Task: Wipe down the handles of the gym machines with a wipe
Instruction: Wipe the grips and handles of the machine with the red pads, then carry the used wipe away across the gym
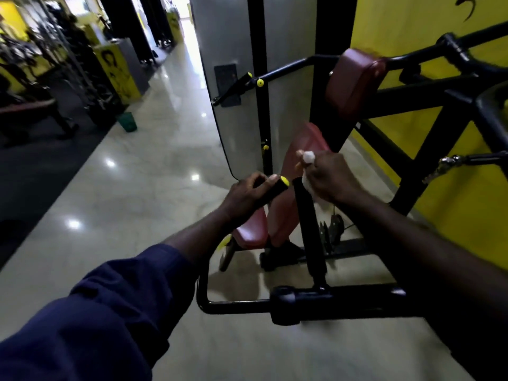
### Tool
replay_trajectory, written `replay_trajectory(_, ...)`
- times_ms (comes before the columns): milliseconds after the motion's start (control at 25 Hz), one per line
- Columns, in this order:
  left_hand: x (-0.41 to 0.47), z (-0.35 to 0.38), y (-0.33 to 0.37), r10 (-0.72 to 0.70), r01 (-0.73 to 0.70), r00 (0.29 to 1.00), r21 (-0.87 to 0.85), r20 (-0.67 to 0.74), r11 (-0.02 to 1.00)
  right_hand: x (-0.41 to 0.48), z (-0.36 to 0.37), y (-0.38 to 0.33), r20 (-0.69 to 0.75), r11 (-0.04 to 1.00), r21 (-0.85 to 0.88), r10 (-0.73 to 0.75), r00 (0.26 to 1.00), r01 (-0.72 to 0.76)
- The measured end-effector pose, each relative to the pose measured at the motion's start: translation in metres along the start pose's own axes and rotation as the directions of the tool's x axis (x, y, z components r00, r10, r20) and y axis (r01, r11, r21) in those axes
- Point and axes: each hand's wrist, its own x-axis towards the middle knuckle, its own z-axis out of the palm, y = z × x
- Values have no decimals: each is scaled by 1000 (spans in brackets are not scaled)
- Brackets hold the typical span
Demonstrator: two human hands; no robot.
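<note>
My left hand is wrapped around a black machine handle that ends in a yellow cap. Just to its right a second black handle rises from the machine's lower bar. My right hand is closed on a white wipe, pressed against the top of that second handle. Part of the wipe is hidden under my fingers. Farther back, another black handle with yellow caps juts out to the left of the machine.
The machine has a red seat, red back pads and a black frame against a yellow wall. A grey weight-stack cover stands behind. A shiny tiled aisle runs left, with a green bin and more machines.
</note>
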Motion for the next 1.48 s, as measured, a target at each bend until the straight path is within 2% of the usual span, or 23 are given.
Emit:
replay_trajectory(80, -12, -14, 1, -45, 28, 994, -174, -95, 984, 10, -10, -23, -83, 993, 112, -35, 996, 44)
replay_trajectory(120, -18, -27, 2, -61, 28, 989, -231, -137, 973, 17, -10, -42, -68, 991, 130, -25, 997, 33)
replay_trajectory(200, -29, -63, 3, -101, 38, 975, -297, -199, 954, 28, 9, -82, 79, 975, 219, 32, 996, -49)
replay_trajectory(280, -41, -109, 0, -134, 41, 954, -327, -268, 944, 42, 43, -122, 276, 916, 370, 54, 960, -157)
replay_trajectory(360, -55, -158, -16, -162, 42, 926, -332, -342, 942, 61, 82, -162, 468, 840, 471, 23, 883, -271)
replay_trajectory(440, -76, -210, -41, -208, 63, 883, -333, -421, 941, 76, 124, -206, 681, 762, 478, -7, 732, -437)
replay_trajectory(480, -89, -238, -59, -233, 74, 855, -335, -463, 939, 82, 145, -230, 749, 763, 446, -32, 662, -468)
replay_trajectory(520, -101, -267, -77, -256, 87, 824, -333, -505, 939, 91, 170, -250, 784, 789, 428, -80, 616, -441)
replay_trajectory(600, -125, -329, -116, -275, 112, 766, -300, -581, 947, 108, 223, -291, 800, 851, 416, -176, 574, -319)
replay_trajectory(720, -144, -417, -168, -275, 136, 711, -257, -647, 957, 144, 298, -340, 829, 919, 378, -284, 483, -109)
replay_trajectory(760, -146, -450, -186, -279, 138, 700, -259, -657, 956, 159, 323, -360, 824, 937, 346, -283, 491, -40)
replay_trajectory(880, -127, -541, -233, -285, 152, 699, -253, -656, 955, 206, 386, -418, 734, 965, 150, -254, 630, 214)
replay_trajectory(920, -113, -568, -247, -286, 157, 707, -251, -646, 955, 222, 404, -436, 691, 960, 105, -257, 676, 258)
replay_trajectory(1040, -56, -629, -277, -286, 160, 743, -254, -605, 954, 279, 448, -466, 606, 972, 172, -234, 760, 162)
replay_trajectory(1120, 5, -672, -300, -261, 163, 769, -215, -583, 963, 334, 485, -471, 592, 948, 318, -219, 776, 24)
replay_trajectory(1200, 77, -711, -332, -229, 167, 765, -159, -602, 973, 399, 529, -472, 577, 882, 460, -210, 790, -101)
replay_trajectory(1240, 114, -730, -352, -212, 162, 754, -136, -621, 977, 434, 553, -472, 559, 871, 479, -206, 803, -110)
replay_trajectory(1360, 225, -783, -402, -187, 205, 739, -49, -647, 978, 541, 609, -469, 471, 910, 412, -171, 865, -45)
replay_trajectory(1480, 326, -841, -431, -201, 261, 772, 13, -604, 965, 655, 653, -474, 491, 928, 363, -108, 865, -90)
